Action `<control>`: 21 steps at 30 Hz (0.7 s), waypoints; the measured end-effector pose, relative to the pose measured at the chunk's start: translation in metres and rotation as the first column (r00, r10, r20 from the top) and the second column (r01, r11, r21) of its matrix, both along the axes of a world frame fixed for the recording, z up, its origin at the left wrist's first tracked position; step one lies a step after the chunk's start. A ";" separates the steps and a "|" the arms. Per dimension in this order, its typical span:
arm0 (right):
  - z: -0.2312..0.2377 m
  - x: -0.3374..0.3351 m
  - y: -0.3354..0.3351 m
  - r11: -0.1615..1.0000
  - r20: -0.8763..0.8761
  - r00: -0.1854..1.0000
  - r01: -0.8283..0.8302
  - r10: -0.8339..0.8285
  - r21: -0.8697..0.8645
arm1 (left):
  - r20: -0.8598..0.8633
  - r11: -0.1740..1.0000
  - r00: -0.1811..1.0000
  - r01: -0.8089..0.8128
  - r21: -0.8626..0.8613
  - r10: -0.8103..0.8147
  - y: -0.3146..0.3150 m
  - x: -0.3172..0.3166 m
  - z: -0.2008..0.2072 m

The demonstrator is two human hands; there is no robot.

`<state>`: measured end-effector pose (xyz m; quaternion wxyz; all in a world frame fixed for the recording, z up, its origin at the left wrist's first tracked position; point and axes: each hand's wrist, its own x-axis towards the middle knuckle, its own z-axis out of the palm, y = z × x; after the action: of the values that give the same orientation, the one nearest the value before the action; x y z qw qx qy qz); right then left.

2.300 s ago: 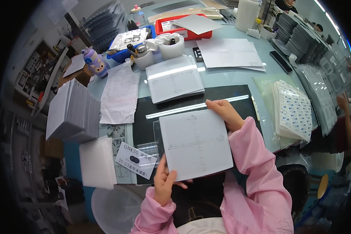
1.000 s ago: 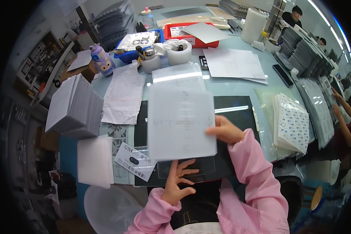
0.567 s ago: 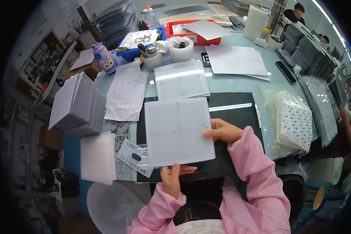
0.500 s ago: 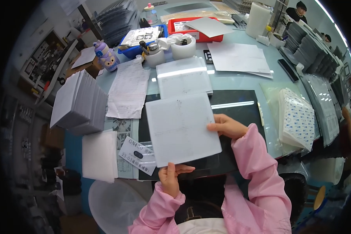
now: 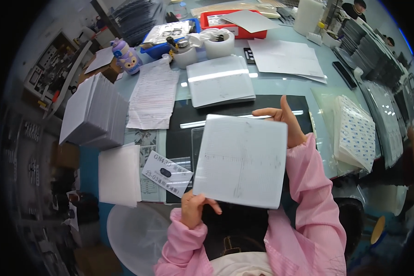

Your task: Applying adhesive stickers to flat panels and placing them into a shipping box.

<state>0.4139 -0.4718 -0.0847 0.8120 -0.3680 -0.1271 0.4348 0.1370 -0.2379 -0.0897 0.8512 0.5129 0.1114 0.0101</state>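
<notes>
One white sheet (image 5: 242,161) tilts mid-frame, left hand (image 5: 194,210) at its lower-left corner, grip unclear, right hand (image 5: 291,124) splayed at its upper-right.

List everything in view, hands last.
table: one, pale blue, centre
mat: one, black, table front
printed sheet: one visible, white, over mat
sheet stack: one, white, mat's back
tall stack: one, white, left
lined paper: one, white, left
sign card: one, white, mat's left
bottle: one, purple, back left
tray: one, blue, back
open box: one, red, back
tubs: two, white, back
patterned sheets: one stack, mostly white, right
person: one clearly, black clothing, back right
left hand: one, pink sleeve, sheet's lower left corner
right hand: one, pink sleeve, sheet's upper right corner
</notes>
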 end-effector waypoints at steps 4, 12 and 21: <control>0.010 -0.009 -0.011 0.963 -0.011 0.963 -0.270 0.270 0.006 | 0.059 0.996 0.996 0.073 -0.045 -0.071 0.020 0.008 -0.012; 0.012 -0.027 0.017 0.914 0.184 0.982 0.116 -0.046 -0.390 | 0.047 1.000 0.999 -0.010 0.026 0.009 -0.023 0.029 0.006; 0.013 -0.012 0.012 0.825 0.310 0.929 0.333 -0.203 -0.456 | -0.002 0.999 1.000 0.028 -0.019 -0.028 -0.009 0.027 -0.001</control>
<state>0.4016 -0.4602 -0.0722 0.7193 -0.6314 -0.0567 0.2841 0.1639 -0.2469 -0.0904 0.8560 0.5061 0.1053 -0.0036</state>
